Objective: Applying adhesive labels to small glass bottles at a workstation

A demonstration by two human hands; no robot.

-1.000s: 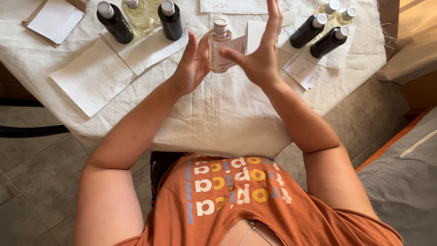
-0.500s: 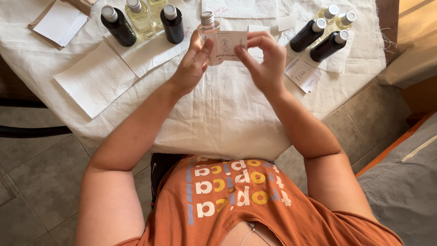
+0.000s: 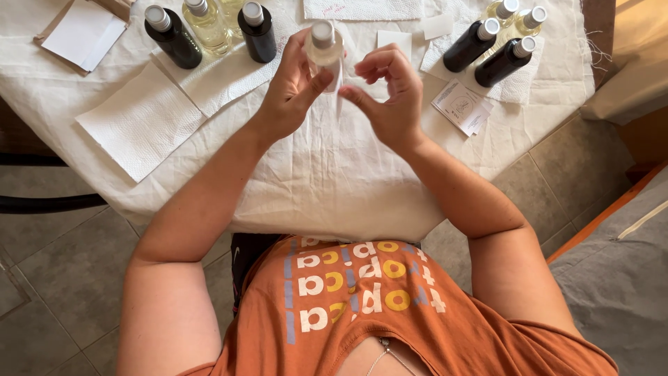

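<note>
Fingers of left hand now wrapped round clear bottle — right hand off it, loosely curled, empty

Left bottles: two dark, one pale
Right bottles: two dark, two pale
Napkin: flat, white cloth
Card: beside right bottles

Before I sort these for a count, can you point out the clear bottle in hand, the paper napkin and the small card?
clear bottle [image 3: 323, 49], head view, upper body below the cap
paper napkin [image 3: 139, 122], head view, its middle
small card [image 3: 463, 106], head view, its face
</note>
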